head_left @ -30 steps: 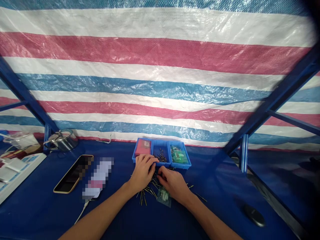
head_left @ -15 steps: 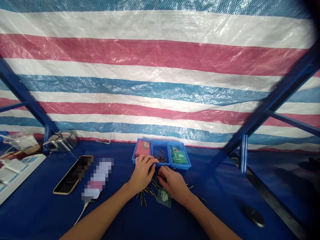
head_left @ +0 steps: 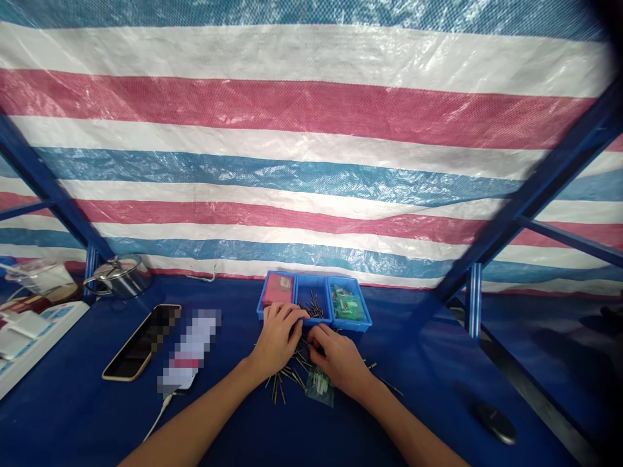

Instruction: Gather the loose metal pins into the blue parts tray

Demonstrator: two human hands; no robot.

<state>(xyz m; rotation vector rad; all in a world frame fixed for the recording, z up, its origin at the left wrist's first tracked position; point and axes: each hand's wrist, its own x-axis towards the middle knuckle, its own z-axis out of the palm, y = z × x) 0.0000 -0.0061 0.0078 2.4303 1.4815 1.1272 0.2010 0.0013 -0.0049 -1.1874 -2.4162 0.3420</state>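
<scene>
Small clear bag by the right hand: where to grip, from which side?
Probably pinch the clear plastic bag by its near edge, coming from the wearer's side: that edge shows uncovered, while the right hand is at its far end and drill bits crowd its left. Thin film suits a light pinch.

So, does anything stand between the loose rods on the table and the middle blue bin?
Yes, partly. The left hand lies between many loose rods and the middle bin, overlapping its front left corner in this view. The right hand is close in front too. The bin's front wall also stands between.
</scene>
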